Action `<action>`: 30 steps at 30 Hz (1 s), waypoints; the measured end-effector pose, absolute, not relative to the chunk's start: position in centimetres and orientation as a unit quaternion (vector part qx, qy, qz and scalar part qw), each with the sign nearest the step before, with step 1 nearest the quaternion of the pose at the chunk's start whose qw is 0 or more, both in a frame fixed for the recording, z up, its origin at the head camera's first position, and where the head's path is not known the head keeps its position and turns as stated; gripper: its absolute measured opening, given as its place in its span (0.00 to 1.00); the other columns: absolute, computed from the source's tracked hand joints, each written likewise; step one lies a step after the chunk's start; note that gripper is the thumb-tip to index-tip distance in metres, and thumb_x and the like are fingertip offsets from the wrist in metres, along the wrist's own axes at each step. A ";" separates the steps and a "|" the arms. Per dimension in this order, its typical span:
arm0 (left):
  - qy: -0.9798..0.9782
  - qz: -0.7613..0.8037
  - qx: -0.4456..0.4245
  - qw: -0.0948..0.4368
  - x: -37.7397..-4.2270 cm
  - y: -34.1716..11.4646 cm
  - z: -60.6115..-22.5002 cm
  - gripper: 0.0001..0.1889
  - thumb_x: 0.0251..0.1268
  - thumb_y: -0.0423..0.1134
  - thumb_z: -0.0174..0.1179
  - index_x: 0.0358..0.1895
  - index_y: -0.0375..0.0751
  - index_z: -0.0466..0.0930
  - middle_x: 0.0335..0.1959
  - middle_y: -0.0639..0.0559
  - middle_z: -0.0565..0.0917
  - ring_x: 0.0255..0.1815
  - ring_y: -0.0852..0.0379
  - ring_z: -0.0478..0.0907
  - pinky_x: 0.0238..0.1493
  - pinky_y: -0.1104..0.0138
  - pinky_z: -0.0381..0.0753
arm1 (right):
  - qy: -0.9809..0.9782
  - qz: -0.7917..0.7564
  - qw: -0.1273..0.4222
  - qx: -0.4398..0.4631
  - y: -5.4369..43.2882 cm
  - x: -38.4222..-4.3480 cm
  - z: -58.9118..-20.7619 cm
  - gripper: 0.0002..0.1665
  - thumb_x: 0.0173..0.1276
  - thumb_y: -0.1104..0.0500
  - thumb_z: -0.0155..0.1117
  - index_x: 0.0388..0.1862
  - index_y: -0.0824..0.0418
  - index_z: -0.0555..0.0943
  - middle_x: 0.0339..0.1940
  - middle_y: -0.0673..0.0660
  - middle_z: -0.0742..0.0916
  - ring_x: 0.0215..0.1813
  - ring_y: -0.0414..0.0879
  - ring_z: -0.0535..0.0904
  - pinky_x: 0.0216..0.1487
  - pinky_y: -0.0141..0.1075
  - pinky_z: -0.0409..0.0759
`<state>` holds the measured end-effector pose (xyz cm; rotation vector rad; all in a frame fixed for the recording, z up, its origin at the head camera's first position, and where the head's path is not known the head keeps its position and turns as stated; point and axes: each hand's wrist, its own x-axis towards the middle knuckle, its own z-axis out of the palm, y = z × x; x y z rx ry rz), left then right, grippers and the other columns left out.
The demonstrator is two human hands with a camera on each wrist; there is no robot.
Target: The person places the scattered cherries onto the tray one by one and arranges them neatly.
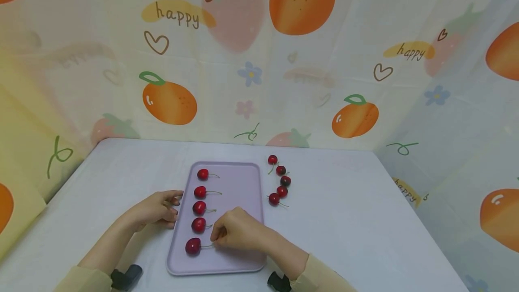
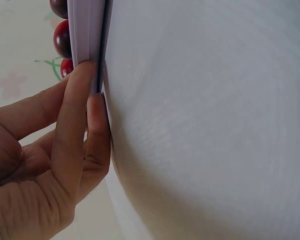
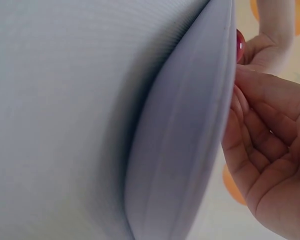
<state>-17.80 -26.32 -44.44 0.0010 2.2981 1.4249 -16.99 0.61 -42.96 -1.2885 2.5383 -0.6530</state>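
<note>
A lilac rectangular tray (image 1: 239, 179) lies on the white table with several red cherries in a column along its left side. My right hand (image 1: 239, 229) is over the lower part of the tray, thumb and fingers pinching the stem of the nearest cherry (image 1: 193, 246). That cherry rests on the tray; in the right wrist view the tray's rim hides the fingertips. At the tray's left edge is my left hand (image 1: 156, 208). In the left wrist view its fingertips (image 2: 82, 72) touch the side of the tray (image 2: 87, 35), with the fingers only loosely bent.
Right of the tray, several more cherries (image 1: 285, 181), some darker, form a curved line on the table (image 1: 344, 220). Behind the table hangs a curtain (image 1: 227, 98) printed with fruit. Dark wrist straps (image 1: 126, 276) show near both sleeves.
</note>
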 end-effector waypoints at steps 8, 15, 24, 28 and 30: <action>0.826 0.519 0.001 0.218 -17.7 -26.3 -44.3 0.40 0.56 0.24 0.60 0.74 0.23 0.53 0.57 0.30 0.68 0.39 0.54 0.74 0.36 0.67 0.89 | 0.867 -0.234 0.121 -0.423 0.8 -17.1 -42.8 0.03 0.57 0.61 0.74 0.30 0.52 0.89 0.25 0.42 0.89 0.26 0.20 0.74 0.32 0.12 0.74; 0.828 0.517 0.000 0.216 -17.6 -26.2 -44.3 0.40 0.56 0.25 0.60 0.73 0.23 0.53 0.57 0.30 0.69 0.39 0.54 0.75 0.37 0.67 0.89 | 0.875 -0.241 0.122 -0.403 1.2 -17.4 -42.5 0.03 0.58 0.58 0.74 0.32 0.52 0.89 0.26 0.42 0.89 0.28 0.22 0.76 0.33 0.13 0.75; 0.828 0.517 -0.002 0.217 -17.7 -26.2 -44.4 0.40 0.56 0.24 0.59 0.74 0.23 0.53 0.57 0.30 0.68 0.39 0.54 0.75 0.37 0.66 0.89 | 0.879 -0.255 0.129 -0.382 1.6 -17.7 -42.1 0.05 0.58 0.58 0.75 0.35 0.54 0.90 0.29 0.44 0.90 0.29 0.23 0.78 0.34 0.15 0.77; 0.828 0.517 -0.003 0.217 -17.7 -26.2 -44.3 0.40 0.56 0.24 0.59 0.74 0.23 0.53 0.57 0.30 0.69 0.38 0.54 0.74 0.37 0.67 0.89 | 0.877 -0.265 0.130 -0.379 1.9 -17.8 -42.0 0.06 0.58 0.58 0.75 0.36 0.55 0.90 0.29 0.44 0.90 0.29 0.24 0.78 0.35 0.15 0.77; 0.828 0.517 -0.003 0.218 -17.7 -26.2 -44.3 0.40 0.57 0.24 0.59 0.74 0.23 0.53 0.57 0.30 0.69 0.38 0.54 0.75 0.37 0.67 0.89 | 0.876 -0.270 0.129 -0.378 2.1 -17.9 -41.9 0.07 0.58 0.58 0.75 0.36 0.56 0.90 0.29 0.45 0.90 0.29 0.24 0.78 0.35 0.15 0.78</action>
